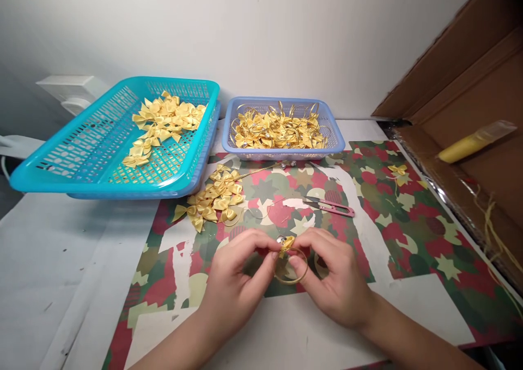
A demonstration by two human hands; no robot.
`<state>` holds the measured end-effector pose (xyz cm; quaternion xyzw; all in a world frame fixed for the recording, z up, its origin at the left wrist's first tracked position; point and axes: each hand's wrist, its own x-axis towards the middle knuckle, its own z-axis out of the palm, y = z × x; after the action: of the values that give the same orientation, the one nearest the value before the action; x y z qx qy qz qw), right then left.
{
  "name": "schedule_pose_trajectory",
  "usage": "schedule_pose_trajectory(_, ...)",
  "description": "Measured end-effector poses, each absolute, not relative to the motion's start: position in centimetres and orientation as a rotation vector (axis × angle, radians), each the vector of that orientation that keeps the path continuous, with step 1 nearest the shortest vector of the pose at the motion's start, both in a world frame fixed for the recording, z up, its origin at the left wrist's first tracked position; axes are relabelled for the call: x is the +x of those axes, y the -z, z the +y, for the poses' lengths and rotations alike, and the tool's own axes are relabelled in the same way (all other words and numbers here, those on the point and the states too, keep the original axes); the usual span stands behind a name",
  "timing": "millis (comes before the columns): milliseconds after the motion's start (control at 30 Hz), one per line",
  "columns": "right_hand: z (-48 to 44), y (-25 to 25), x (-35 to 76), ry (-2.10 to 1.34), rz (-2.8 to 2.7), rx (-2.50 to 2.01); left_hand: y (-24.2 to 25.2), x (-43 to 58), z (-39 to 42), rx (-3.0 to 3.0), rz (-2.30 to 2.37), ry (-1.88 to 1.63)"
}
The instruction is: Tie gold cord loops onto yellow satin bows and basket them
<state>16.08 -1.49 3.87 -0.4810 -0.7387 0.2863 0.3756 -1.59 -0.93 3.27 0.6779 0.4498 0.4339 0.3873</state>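
Between my two hands is a gold cord loop (pixel 291 281) with a small yellow ribbon bow (pixel 288 243) and a silver bell (pixel 281 240) at its top. My left hand (pixel 241 283) pinches the loop's left side close to the bell. On the other side, my right hand (pixel 337 277) pinches at the bow, its thumb against the loop. Just beyond my hands lie pink-handled thread snips (pixel 330 206). A pile of yellow bows (pixel 220 193) rests on the patterned sheet to the left, with gold cord beside it.
A turquoise basket (pixel 81 182) with yellow bows sits stacked on another at the left. Behind, a blue basket (pixel 281 155) holds bows with gold loops and bells. Two bells lie before it. At the right are a loose bow (pixel 397 169) and a cardboard wall (pixel 469 108) with a yellow tube (pixel 466 147).
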Motion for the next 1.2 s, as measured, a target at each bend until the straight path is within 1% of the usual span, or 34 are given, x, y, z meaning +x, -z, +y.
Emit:
schedule_pose_trajectory(100, -1.4, -3.8, 16.2, -0.648, -2.000, -1.208, -3.5, -1.6, -0.8, 1.818, 1.116, -1.078)
schedule_pose_trajectory(233, -1.3, -3.6, 16.1, -0.654, -2.017, -1.198, -3.5, -1.5, -0.8, 1.878, 1.101, -1.029)
schedule_pose_trajectory(300, -1.3, -3.5, 16.0, -0.682, -1.957, -1.202, -3.4, -1.5, -0.9, 1.937, 1.169, -1.068)
schedule_pose_trajectory(433, -1.4, -3.2, 15.6, -0.720, -1.836, -1.222, -3.2, -1.4, -1.3, 2.233, 1.344, -1.280)
schedule_pose_trajectory(567, -1.5, -3.2, 15.2, -0.668, -1.815, -1.203, -3.2, -1.3, -1.5, 2.427, 1.289, -1.212)
schedule_pose_trajectory(700, -1.5, -3.1, 15.0, -0.581, -1.856, -1.163, -2.9, -1.3, -1.3, 2.381, 1.298, -1.129)
schedule_pose_trajectory(867, -1.5, -2.9, 14.9, -0.554, -1.892, -1.114, -2.7, -1.4, -1.1, 2.329, 1.281, -1.061)
schedule_pose_trajectory(1200, -1.7, -3.0, 14.7, -0.712, -1.780, -1.124, -2.8, -1.2, -1.4, 2.200, 1.200, -1.171)
